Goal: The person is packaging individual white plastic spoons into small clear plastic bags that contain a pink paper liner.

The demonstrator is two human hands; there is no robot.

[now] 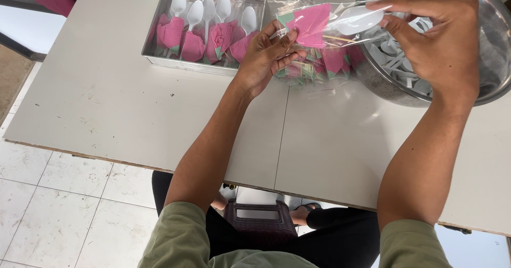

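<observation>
Clear plastic sleeve held up over the far edge of the white table, long axis running left to right between both hands, roughly level. Inside it a folded pink napkin at the left end and a white plastic spoon with its bowl toward the right end. Left hand pinches the sleeve's left end, fingers closed on the plastic near the napkin; right hand grips the right end from above, thumb and fingers clamped around the spoon bowl through or at the sleeve mouth, can't tell which. Hands apart, sleeve spanning the gap, each hand at its own end, so neither is nearer. Under the sleeve, a loose pile of more pink napkins in clear sleeves lies on the table near the far edge, touching the round metal bowl at the far right corner; bowl holds loose white spoons. Far left of the hands, a rectangular metal tray holds finished sleeved sets, spoon bowls pointing away, pink napkins toward the near wall; it sits just beside the left hand. Near half of the table is bare, so there is open room toward the person; far side is crowded by tray, pile and bowl.
</observation>
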